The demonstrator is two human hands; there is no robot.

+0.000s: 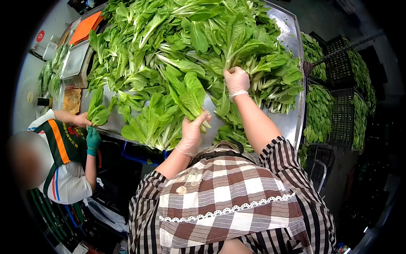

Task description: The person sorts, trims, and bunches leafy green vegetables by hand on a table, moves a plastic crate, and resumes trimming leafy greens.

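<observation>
Leafy greens [144, 42] heaped on metal counter [284, 21]. Left hand [191, 133]: fingers closed round stem base of bunch [188, 95]. Right hand [237, 81]: fingers pinching stalks of second bunch [235, 36]. Likely light; leaves soft, easily bruised; firmer stem base best hold.

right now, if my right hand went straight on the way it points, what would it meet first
Your right hand would likely meet the piled leafy greens just ahead, though depth is unclear.
</observation>
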